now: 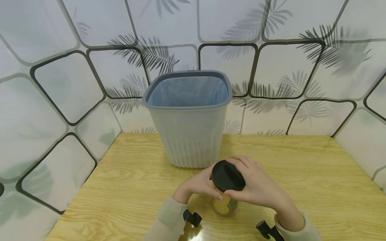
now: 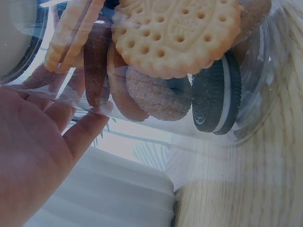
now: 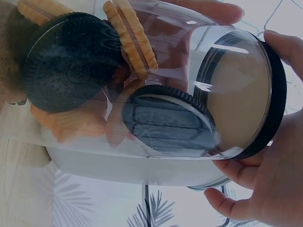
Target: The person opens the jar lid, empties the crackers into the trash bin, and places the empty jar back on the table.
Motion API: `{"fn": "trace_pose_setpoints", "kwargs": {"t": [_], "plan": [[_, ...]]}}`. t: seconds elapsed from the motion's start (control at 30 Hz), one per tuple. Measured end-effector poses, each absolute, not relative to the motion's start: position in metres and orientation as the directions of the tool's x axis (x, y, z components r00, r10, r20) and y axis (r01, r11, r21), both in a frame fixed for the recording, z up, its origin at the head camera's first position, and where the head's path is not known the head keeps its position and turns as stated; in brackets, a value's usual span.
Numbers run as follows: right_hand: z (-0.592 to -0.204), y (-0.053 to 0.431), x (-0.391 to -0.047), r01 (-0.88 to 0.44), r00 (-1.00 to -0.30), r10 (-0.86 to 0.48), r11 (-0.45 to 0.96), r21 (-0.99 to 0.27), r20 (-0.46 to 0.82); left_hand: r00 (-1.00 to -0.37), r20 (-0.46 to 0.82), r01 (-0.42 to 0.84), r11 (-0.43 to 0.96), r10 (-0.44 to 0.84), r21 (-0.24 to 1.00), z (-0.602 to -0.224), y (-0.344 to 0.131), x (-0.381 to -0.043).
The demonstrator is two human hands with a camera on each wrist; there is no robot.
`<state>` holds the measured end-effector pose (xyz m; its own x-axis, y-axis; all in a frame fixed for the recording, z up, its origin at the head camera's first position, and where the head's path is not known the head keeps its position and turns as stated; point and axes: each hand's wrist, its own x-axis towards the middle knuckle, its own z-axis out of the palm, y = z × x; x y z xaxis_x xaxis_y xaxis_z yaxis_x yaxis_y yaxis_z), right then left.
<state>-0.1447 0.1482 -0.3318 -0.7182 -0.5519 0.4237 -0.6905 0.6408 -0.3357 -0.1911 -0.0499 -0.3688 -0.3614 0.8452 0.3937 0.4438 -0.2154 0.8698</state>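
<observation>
A clear cookie jar [image 1: 222,207] with a black lid [image 1: 227,176] is held between both hands over the front of the table. My left hand [image 1: 197,183] curls round the jar's side, just below the lid. From the right, my right hand [image 1: 256,182] grips the lid's edge with thumb and fingers. Inside the jar, the left wrist view shows a round yellow biscuit [image 2: 177,40], a dark sandwich cookie [image 2: 210,97] and other brown cookies. In the right wrist view the lid [image 3: 277,99] sits on the jar's mouth. I cannot tell whether the jar's base touches the table.
A pale bin [image 1: 193,137] with a grey rim and a bluish liner stands behind the hands on the wood-grain table [image 1: 126,187]. Patterned wall panels [image 1: 286,70] with leaf prints enclose the table at the back and sides.
</observation>
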Motion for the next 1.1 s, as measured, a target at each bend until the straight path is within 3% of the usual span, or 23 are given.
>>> {"fn": "trace_pose_setpoints", "kwargs": {"t": [0.4, 0.73, 1.1], "plan": [[-0.330, 0.153, -0.146, -0.698, -0.712, -0.564, 0.629, -0.342, 0.418, -0.358, 0.393, 0.452, -0.212, 0.847, 0.867, -0.367, -0.051, -0.191], [-0.327, 0.157, -0.144, -0.682, -0.731, -0.566, 0.637, -0.360, 0.382, -0.357, 0.393, 0.454, -0.210, 0.848, 0.866, -0.393, -0.049, -0.206], [-0.325, 0.163, -0.145, -0.662, -0.749, -0.558, 0.646, -0.381, 0.356, -0.354, 0.394, 0.449, -0.215, 0.848, 0.867, -0.396, -0.049, -0.207]]}}
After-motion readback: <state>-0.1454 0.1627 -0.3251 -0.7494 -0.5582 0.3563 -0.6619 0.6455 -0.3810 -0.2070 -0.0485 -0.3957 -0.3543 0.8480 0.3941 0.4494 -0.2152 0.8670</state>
